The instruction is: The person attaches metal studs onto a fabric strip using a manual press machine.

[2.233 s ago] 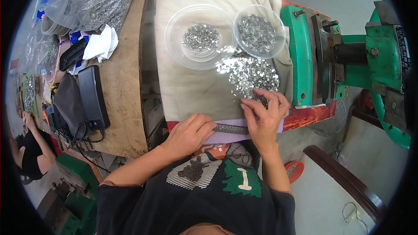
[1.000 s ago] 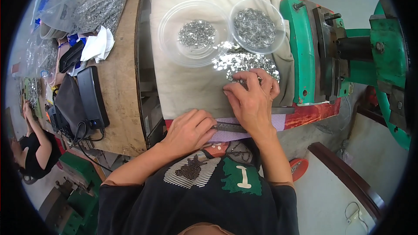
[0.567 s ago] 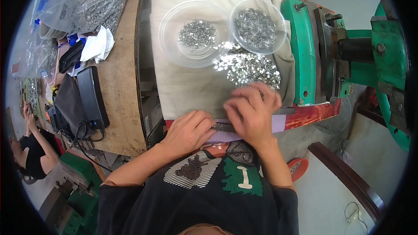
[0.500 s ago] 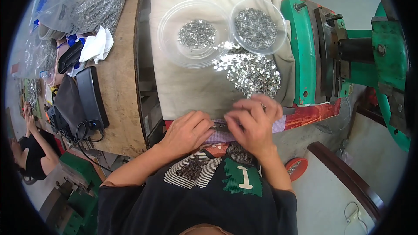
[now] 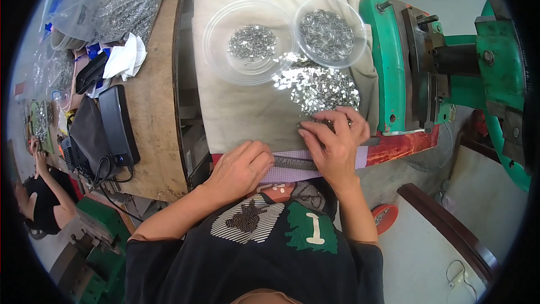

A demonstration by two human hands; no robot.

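My left hand (image 5: 239,170) is closed on the left end of a narrow dark metal strip (image 5: 295,162), which looks like a ruler or slotted bar. The strip lies level over a purple checked cloth (image 5: 284,175). My right hand (image 5: 336,143) is at the near edge of a heap of small shiny metal pieces (image 5: 326,87). Its thumb and forefinger tips come together there; what lies between them is too small to make out. Beyond the heap, a wide clear plastic tub (image 5: 216,70) and a smaller clear tub (image 5: 365,36) both hold small metal parts.
A beige cloth (image 5: 230,118) lies under the tubs and heap. On the right stands a green machine (image 5: 388,67). A wooden table (image 5: 160,129) on the left bears a black device (image 5: 118,124) and bags of metal parts. Another person (image 5: 53,191) works at far left.
My right hand has moved from beside the strip up and right to the heap's near edge, exposing more of the strip. My left hand has stayed almost in place.
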